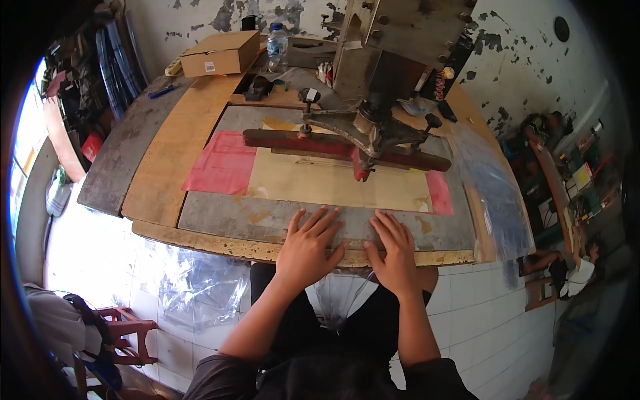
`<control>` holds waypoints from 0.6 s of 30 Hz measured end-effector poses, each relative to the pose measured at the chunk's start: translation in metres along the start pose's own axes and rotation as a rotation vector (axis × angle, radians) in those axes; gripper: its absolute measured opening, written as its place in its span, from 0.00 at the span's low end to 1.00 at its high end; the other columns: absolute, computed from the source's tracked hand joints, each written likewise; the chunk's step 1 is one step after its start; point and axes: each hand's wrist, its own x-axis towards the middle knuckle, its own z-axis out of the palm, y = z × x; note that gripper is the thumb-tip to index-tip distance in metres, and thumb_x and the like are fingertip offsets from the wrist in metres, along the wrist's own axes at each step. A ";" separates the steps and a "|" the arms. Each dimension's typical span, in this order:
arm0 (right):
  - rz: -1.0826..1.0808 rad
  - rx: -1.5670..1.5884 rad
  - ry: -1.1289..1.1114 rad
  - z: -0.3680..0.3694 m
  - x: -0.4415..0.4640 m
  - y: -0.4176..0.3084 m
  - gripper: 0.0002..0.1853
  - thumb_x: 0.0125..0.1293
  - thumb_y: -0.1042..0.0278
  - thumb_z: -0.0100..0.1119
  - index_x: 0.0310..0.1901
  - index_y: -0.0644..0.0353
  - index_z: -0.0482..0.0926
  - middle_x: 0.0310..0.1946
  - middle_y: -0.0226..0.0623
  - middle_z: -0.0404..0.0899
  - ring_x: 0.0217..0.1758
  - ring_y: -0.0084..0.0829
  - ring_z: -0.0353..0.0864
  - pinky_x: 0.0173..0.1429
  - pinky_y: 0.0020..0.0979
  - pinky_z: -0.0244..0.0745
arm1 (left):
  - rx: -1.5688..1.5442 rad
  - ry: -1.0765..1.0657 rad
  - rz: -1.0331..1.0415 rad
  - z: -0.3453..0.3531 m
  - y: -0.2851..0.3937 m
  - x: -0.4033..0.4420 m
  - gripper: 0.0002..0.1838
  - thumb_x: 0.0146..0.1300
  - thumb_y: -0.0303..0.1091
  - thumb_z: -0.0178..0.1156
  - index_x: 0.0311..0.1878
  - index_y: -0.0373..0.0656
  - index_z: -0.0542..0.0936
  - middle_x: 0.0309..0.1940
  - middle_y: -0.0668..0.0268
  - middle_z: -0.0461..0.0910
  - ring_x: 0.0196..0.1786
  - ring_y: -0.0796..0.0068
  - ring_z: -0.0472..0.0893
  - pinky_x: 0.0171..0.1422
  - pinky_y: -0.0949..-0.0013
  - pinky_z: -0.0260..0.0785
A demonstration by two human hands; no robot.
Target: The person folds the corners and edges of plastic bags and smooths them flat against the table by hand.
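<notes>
My left hand (309, 244) rests with its fingers spread on the front part of a grey plate (220, 220). Beside it, my right hand (393, 248) lies on the same plate, its fingers also stretched out. Neither one holds anything. Just beyond my fingertips is a yellowish sheet (333, 183) with a pink piece (220, 162) at its left end and a narrower pink strip (439, 193) at its right. Over the sheet hangs a long, reddish-brown press bar (320, 144), fixed to a metal bracket (340, 123). Whether the bar touches the sheet, I cannot tell.
Clear plastic sheeting (493, 193) drapes over the table's right side. A cardboard box (221, 53), a water bottle (277, 47) and a blue pen (161, 91) are at the back left. More plastic (200, 283) lies on the floor near a red stool (130, 330). Other people are at the right.
</notes>
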 end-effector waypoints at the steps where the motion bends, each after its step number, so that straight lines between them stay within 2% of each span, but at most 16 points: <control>1: -0.008 -0.003 -0.068 -0.002 0.002 0.000 0.28 0.77 0.58 0.65 0.73 0.62 0.77 0.81 0.45 0.70 0.86 0.49 0.65 0.87 0.60 0.55 | 0.001 -0.003 0.002 0.000 -0.001 0.000 0.21 0.69 0.45 0.70 0.62 0.46 0.88 0.73 0.63 0.82 0.79 0.60 0.75 0.87 0.42 0.56; 2: -0.010 -0.002 -0.071 -0.003 0.004 0.000 0.28 0.77 0.58 0.65 0.73 0.62 0.77 0.81 0.45 0.70 0.86 0.49 0.65 0.87 0.60 0.55 | 0.001 -0.003 -0.002 0.000 -0.001 0.000 0.21 0.69 0.45 0.70 0.62 0.46 0.88 0.73 0.63 0.82 0.79 0.60 0.75 0.87 0.42 0.56; 4: -0.038 -0.031 -0.153 -0.004 0.010 0.001 0.31 0.80 0.55 0.63 0.77 0.62 0.72 0.84 0.49 0.62 0.88 0.52 0.59 0.88 0.62 0.49 | -0.007 0.006 0.003 0.000 0.000 0.000 0.21 0.69 0.45 0.70 0.61 0.46 0.88 0.73 0.63 0.82 0.79 0.60 0.75 0.87 0.42 0.56; 7: -0.090 -0.147 -0.160 -0.003 0.028 -0.005 0.32 0.82 0.53 0.60 0.79 0.61 0.71 0.85 0.52 0.60 0.88 0.55 0.57 0.89 0.62 0.47 | -0.007 -0.041 -0.001 -0.002 0.000 -0.001 0.24 0.73 0.47 0.66 0.64 0.43 0.86 0.74 0.60 0.80 0.81 0.59 0.73 0.87 0.41 0.56; 11: -0.137 -0.205 -0.149 0.014 0.048 -0.002 0.32 0.84 0.50 0.54 0.80 0.61 0.70 0.86 0.52 0.59 0.89 0.56 0.56 0.90 0.61 0.47 | 0.006 -0.043 -0.001 -0.002 0.000 0.000 0.24 0.72 0.47 0.66 0.65 0.44 0.86 0.74 0.60 0.80 0.81 0.58 0.73 0.87 0.41 0.56; 13: -0.118 -0.091 -0.183 0.032 0.054 0.006 0.34 0.86 0.47 0.49 0.83 0.60 0.65 0.86 0.52 0.58 0.90 0.55 0.54 0.91 0.58 0.49 | 0.004 -0.048 -0.001 -0.002 0.000 -0.001 0.25 0.72 0.47 0.67 0.66 0.45 0.85 0.74 0.61 0.80 0.81 0.58 0.73 0.87 0.40 0.56; 18: -0.146 -0.154 -0.171 0.038 0.059 0.011 0.36 0.86 0.46 0.48 0.85 0.59 0.61 0.86 0.52 0.58 0.90 0.53 0.54 0.90 0.58 0.50 | -0.004 -0.046 -0.025 -0.003 0.002 0.002 0.25 0.68 0.46 0.71 0.66 0.48 0.86 0.75 0.64 0.80 0.81 0.59 0.73 0.87 0.41 0.55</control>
